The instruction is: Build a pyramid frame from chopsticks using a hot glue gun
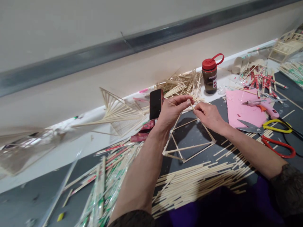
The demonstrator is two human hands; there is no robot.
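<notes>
A frame of thin wooden sticks [190,147], joined at its corners, stands on the dark mat in front of me. My left hand [174,108] pinches the far top corner of this frame between thumb and fingertips. Close beside it, my right hand [208,116] has its fingers closed on a stick of the same frame, just below that corner. The fingers partly hide the joint. Many loose wooden sticks [196,183] lie side by side between the frame and my body.
A phone [156,104] leans upright behind my left hand. Further back stands a red-capped bottle [210,75]. Right of me, a glue gun [262,105] rests on pink foam [233,107], near scissors [255,128]. Wrapped chopsticks [101,186] and a fanned stick model [115,110] lie left.
</notes>
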